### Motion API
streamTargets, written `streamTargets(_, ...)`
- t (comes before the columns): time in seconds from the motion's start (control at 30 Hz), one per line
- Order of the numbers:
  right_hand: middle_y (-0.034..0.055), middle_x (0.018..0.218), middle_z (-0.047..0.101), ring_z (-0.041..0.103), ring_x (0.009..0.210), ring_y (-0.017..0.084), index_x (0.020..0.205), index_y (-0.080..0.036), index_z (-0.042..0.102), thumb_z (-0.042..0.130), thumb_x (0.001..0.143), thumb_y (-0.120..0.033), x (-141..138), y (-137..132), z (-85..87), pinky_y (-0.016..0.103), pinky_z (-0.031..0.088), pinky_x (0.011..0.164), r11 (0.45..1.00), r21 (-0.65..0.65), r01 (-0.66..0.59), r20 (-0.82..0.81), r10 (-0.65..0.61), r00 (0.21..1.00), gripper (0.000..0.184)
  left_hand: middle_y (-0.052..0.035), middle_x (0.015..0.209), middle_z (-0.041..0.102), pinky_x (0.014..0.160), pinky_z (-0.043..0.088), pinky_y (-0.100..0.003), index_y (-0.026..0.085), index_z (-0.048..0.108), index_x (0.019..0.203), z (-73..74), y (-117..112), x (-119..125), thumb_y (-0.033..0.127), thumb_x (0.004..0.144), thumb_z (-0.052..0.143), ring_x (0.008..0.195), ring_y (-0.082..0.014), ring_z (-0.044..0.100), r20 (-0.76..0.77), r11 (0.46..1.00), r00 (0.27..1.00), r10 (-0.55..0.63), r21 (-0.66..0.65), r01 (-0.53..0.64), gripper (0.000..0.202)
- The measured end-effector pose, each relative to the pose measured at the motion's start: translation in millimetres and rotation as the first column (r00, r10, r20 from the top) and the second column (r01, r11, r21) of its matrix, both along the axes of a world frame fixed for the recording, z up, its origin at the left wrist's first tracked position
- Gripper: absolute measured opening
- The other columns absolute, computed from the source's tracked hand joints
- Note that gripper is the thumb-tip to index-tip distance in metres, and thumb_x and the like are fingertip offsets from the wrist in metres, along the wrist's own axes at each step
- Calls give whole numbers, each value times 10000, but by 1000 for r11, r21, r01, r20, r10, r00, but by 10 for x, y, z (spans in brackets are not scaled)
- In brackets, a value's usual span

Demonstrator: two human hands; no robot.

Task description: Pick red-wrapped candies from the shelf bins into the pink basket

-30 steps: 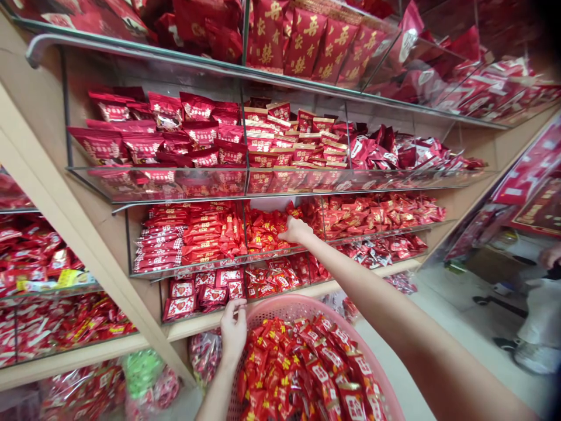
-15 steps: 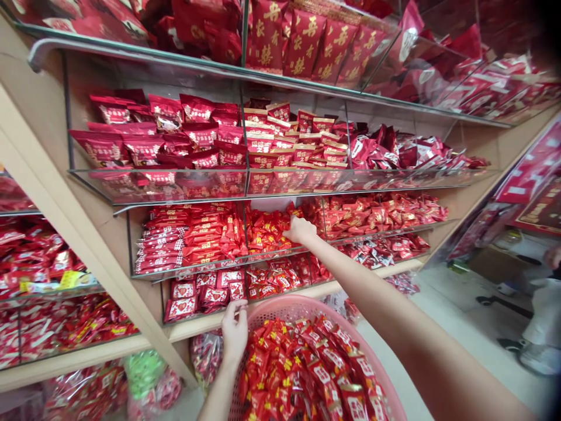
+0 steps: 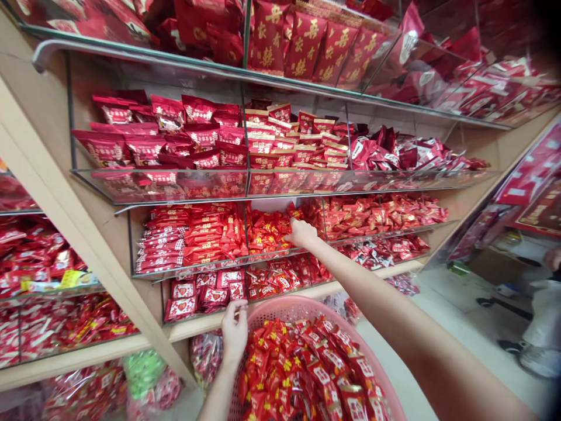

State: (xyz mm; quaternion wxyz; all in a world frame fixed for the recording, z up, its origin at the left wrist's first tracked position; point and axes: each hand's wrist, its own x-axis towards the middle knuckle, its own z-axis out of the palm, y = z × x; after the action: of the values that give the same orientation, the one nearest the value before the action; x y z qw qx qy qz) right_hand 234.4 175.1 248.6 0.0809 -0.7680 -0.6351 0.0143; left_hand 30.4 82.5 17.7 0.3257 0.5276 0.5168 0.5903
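My right hand (image 3: 303, 234) reaches into a shelf compartment of red wrapped candies (image 3: 266, 231) with yellow print. Its fingers are curled against the candies, and whether any are held is hidden. Below, a pink perforated plastic basket (image 3: 385, 356) is full of red candy packets (image 3: 307, 368), some with yellow marks and some with white labels. Beside the basket's left rim is my left hand (image 3: 235, 327), fingers loosely bent and apart, near the wooden shelf edge. I see nothing in it.
Glass-fronted shelves (image 3: 184, 199) hold several rows of red packets above and beside my hands. A wooden upright (image 3: 87, 234) stands at left, with bagged goods (image 3: 151, 380) below. At right, part of another person (image 3: 546, 327) shows near the tiled floor (image 3: 442, 316).
The view has shifted very slightly. Both hands stay in nearly the same places, and the basket and candies look unchanged.
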Motion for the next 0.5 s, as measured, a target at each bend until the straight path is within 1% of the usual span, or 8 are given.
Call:
streamTargets(0.1,156,1132,598,586,1033,270,1116,-174,536,634,740,-465,75,-40,44,343,458,793,1000,31,5,-36,-3,999,486,-50,826,661,739,492,-314,184,600,847,-13,5,-1,311,768,499,790,-188,636,2,1000,1000,-2,6,2,181)
streamTargets(0.17,150,1120,604,589,1020,273,1110,-177,546,617,738,-494,125,-50,62,340,458,778,998,62,8,-77,-3,997,493,-50,827,662,740,492,-316,184,601,846,-15,6,-2,306,766,501,791,-189,636,2,1000,1000,-1,11,1,177)
streamTargets(0.3,133,1091,616,582,1011,255,1120,-182,546,603,731,-515,234,-19,89,320,444,772,985,174,12,-151,15,988,515,-49,818,662,740,493,-317,182,602,837,-10,8,0,296,762,501,783,-188,636,-2,1000,1000,0,17,0,170)
streamTargets(0.4,111,1015,638,591,944,233,1059,-173,573,604,727,-505,306,-15,153,304,433,747,959,283,12,-191,44,981,471,-49,819,661,743,494,-319,182,601,841,-6,10,6,294,764,496,785,-187,635,-6,1000,1000,0,16,0,172)
streamTargets(0.5,62,859,652,593,815,200,942,-172,600,617,720,-478,328,-160,269,290,420,704,911,413,-5,-256,121,959,378,-48,827,659,750,491,-320,184,601,845,0,5,9,287,765,492,797,-186,631,-15,1000,1000,4,13,-4,170)
